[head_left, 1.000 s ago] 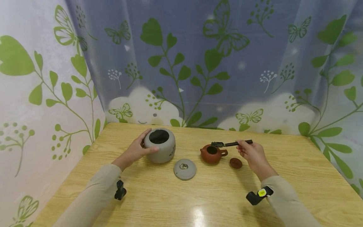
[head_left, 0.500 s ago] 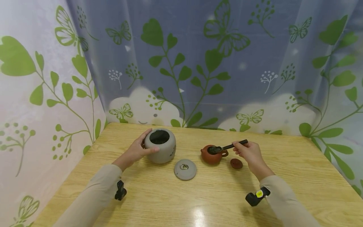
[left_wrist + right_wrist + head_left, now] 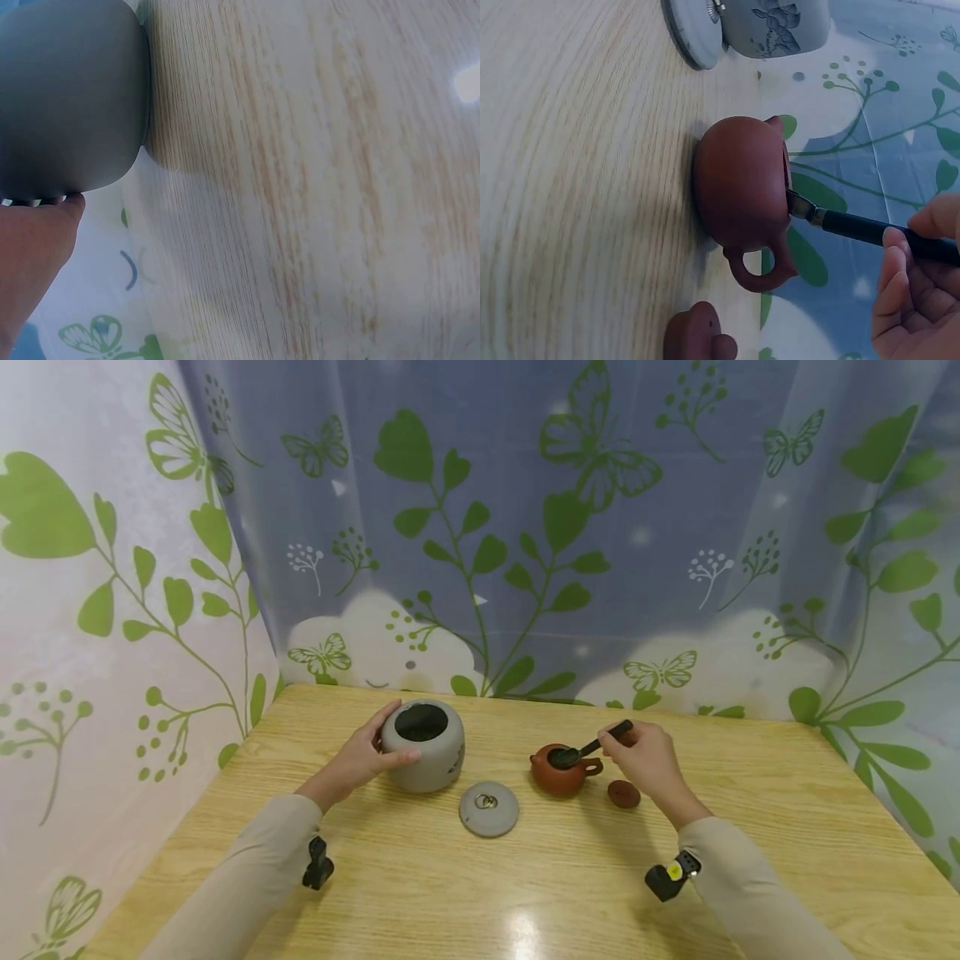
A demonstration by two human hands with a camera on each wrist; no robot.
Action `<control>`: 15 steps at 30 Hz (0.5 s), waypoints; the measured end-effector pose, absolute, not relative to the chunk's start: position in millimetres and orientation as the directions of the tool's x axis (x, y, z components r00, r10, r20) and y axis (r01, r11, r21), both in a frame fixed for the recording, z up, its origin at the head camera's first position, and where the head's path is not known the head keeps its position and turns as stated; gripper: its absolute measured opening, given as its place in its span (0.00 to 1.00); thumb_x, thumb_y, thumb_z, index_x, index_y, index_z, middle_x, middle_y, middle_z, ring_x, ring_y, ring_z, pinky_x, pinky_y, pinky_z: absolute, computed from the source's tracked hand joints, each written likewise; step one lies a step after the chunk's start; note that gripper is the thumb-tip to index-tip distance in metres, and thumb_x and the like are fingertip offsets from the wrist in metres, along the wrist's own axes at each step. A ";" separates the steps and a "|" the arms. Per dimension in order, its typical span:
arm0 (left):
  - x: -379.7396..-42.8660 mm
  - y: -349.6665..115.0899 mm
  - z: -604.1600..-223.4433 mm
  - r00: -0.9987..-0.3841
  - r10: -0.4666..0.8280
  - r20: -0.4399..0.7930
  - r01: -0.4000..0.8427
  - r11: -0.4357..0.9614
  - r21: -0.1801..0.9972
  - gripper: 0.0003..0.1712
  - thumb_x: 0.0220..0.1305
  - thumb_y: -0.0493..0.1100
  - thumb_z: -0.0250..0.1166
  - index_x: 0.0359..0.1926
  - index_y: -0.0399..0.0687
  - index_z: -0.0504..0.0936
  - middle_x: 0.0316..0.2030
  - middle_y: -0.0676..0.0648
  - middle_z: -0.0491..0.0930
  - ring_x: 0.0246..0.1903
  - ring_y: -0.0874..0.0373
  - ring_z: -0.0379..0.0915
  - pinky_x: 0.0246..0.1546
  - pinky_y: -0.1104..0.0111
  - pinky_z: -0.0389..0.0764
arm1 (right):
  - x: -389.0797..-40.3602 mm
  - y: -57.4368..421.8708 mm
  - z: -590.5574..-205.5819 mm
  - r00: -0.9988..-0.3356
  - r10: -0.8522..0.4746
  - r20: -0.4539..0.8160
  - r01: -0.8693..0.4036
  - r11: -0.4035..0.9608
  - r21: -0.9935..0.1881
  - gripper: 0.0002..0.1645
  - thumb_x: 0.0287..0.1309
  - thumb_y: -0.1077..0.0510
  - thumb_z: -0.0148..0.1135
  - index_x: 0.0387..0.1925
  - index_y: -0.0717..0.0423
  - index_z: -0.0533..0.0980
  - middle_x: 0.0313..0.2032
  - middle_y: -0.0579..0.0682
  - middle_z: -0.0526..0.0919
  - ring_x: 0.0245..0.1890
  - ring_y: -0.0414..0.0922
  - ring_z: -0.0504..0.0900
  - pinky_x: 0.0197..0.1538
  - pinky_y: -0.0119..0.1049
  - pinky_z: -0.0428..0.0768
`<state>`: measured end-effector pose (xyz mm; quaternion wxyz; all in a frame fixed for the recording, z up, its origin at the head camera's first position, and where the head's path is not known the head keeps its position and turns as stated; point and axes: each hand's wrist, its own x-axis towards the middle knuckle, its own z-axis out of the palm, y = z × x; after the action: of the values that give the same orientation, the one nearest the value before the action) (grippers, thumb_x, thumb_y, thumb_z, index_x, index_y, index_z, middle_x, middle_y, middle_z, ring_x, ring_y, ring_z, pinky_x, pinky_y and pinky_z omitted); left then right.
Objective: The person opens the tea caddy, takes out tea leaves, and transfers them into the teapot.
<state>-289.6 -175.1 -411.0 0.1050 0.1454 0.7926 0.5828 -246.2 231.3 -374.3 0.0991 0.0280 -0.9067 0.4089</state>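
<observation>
My left hand [image 3: 366,755] holds the side of a grey ceramic tea jar [image 3: 433,767], thumb on the near side and fingers round the far side. The jar is uncovered, its inside dark. My right hand [image 3: 647,762] pinches the black handle of a tea scoop [image 3: 851,227]. The scoop's bowl tips into the open mouth of a reddish-brown clay teapot [image 3: 739,180], partly hidden by the rim in the right wrist view. Dark stuff, like tea leaves, shows at the teapot's mouth in the head view. The teapot stands upright, handle to the right.
A round grey jar lid [image 3: 489,820] with a ring on top lies between jar and teapot, a little nearer me. The small teapot lid [image 3: 623,793] lies right of the teapot. Behind the wooden table [image 3: 450,893] hangs a patterned curtain [image 3: 517,610].
The loaded scoop has come down from above the teapot into its mouth, and its handle is now steeper. My right hand has shifted left. The left hand and jar have stayed put.
</observation>
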 end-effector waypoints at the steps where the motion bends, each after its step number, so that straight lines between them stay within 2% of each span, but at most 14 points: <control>1: -289.5 -175.0 -410.8 -0.935 0.355 0.004 0.110 0.279 0.954 0.55 0.58 0.49 0.70 0.76 0.64 0.42 0.75 0.45 0.39 0.73 0.44 0.42 0.68 0.47 0.56 | -246.2 230.6 -374.0 -0.976 0.020 0.215 -0.145 0.678 -0.721 0.16 0.66 0.53 0.58 0.43 0.61 0.82 0.30 0.55 0.85 0.31 0.50 0.83 0.34 0.38 0.79; 6: -288.9 -174.5 -410.4 -0.934 0.356 0.005 0.111 0.279 0.954 0.55 0.59 0.49 0.70 0.76 0.63 0.42 0.75 0.45 0.39 0.73 0.44 0.42 0.68 0.47 0.56 | -245.9 228.8 -373.0 -0.967 -0.016 0.255 -0.190 0.713 -0.675 0.14 0.65 0.54 0.58 0.42 0.59 0.82 0.29 0.54 0.85 0.27 0.43 0.80 0.31 0.36 0.74; 15: -288.7 -175.1 -410.6 -0.934 0.358 0.010 0.115 0.273 0.955 0.55 0.59 0.49 0.70 0.76 0.63 0.42 0.75 0.45 0.39 0.73 0.43 0.41 0.68 0.47 0.56 | -245.6 230.5 -373.2 -0.970 -0.002 0.243 -0.175 0.702 -0.690 0.14 0.66 0.53 0.58 0.43 0.60 0.81 0.30 0.54 0.85 0.30 0.46 0.83 0.33 0.39 0.78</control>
<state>-288.7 -175.1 -410.6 0.1040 0.1496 0.7911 0.5839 -245.6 230.5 -373.2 0.1126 0.0482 -0.9156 0.3829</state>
